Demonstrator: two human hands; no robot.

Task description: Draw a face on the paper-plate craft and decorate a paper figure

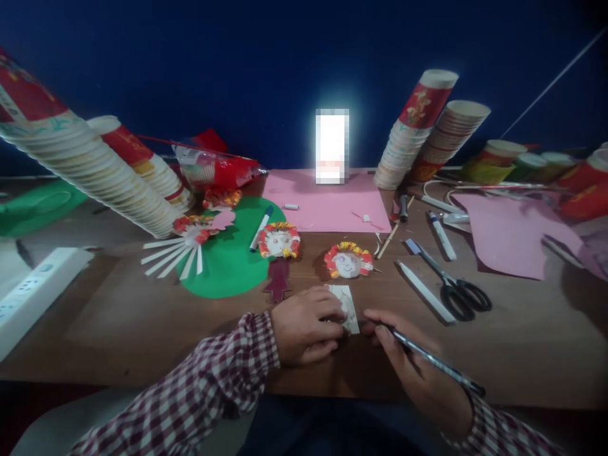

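A small white piece of paper [350, 309] with faint drawn lines lies on the table. My left hand [311, 323] rests over its left part, fingers curled and holding it down. Just to the right, my right hand [411, 354] grips a dark pen [434, 361] that slants across it; its tip is hidden among the fingers near the paper's edge. Beyond the paper sits a round paper face [349, 263] with a red and yellow frill. A second frilled face [279, 242] is farther left, with a dark red figure-shaped cutout [278, 278] below it.
Black-handled scissors [456, 288], a white strip [425, 292] and a marker [441, 235] lie right. Green paper [228, 275] and pink sheets [332, 212] [508, 234] cover parts of the table. Tall paper cup stacks [95, 171] [408, 142] lean behind. A power strip [35, 291] is left.
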